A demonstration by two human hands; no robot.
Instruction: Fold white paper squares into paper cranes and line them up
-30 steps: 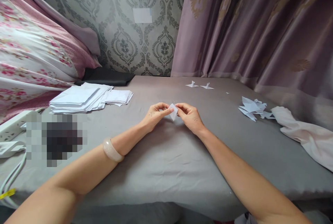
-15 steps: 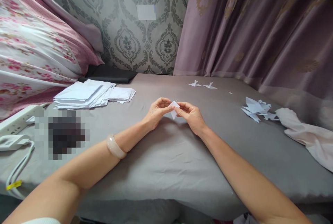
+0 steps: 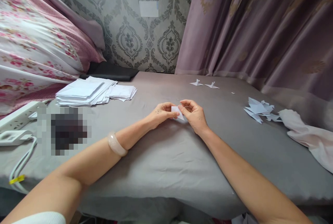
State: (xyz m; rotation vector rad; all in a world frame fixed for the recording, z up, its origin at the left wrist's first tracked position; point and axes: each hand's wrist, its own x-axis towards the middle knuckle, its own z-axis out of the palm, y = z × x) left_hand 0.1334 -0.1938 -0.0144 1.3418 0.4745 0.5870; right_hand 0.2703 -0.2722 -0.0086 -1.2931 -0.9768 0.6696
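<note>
A small folded white paper [image 3: 177, 112] is held up in front of me, above the grey sheet. My left hand [image 3: 162, 113] pinches its left side, thumb lying across the front. From the right, my right hand [image 3: 193, 113] has thumb and forefinger closed at the paper's edge. The fingers behind the paper are partly hidden. Farther back stand two small folded paper birds [image 3: 196, 82]. Off to the right lies a heap of similar folded paper birds [image 3: 260, 108].
White paper stacks [image 3: 80, 92] and a smaller stack [image 3: 122, 92] lie at the left on the grey-covered surface [image 3: 166, 168]. A power strip [image 3: 18, 118] with cables sits at the left edge, near a blurred dark patch. A pale cloth [image 3: 309, 133] lies right.
The folded paper has turned from a upright diamond to a slanted position. My right hand has shifted slightly right, and my left-hand thumb now lies lower across the paper. The view has shifted slightly.
</note>
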